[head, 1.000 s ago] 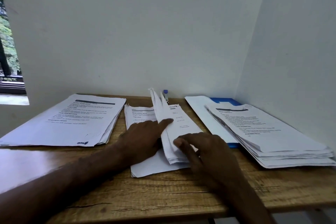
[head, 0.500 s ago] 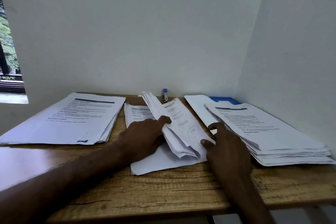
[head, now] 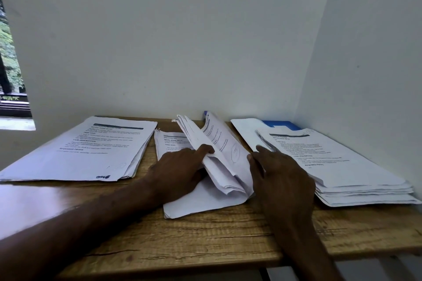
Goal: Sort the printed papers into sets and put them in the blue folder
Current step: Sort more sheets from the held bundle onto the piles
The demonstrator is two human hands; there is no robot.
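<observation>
Three stacks of printed papers lie on the wooden table (head: 205,235). The left stack (head: 91,150) lies flat. In the middle stack (head: 223,162) several sheets are lifted and fanned up. My left hand (head: 180,166) rests on the middle stack's lower sheets, its forefinger tucked under the raised pages. My right hand (head: 278,175) touches the right edge of the raised sheets with fingers spread and fairly straight. The right stack (head: 338,162) lies on the blue folder (head: 278,124), of which only a far corner shows.
White walls close the table at the back and right. A small blue-capped object (head: 206,114) peeks out behind the raised sheets. A window opening (head: 11,89) is at the far left. The table's front edge runs near the bottom.
The raised sheets have been turned further to the right and lie more open. My right hand moved from on top of the middle stack to its right edge. My left hand stayed put.
</observation>
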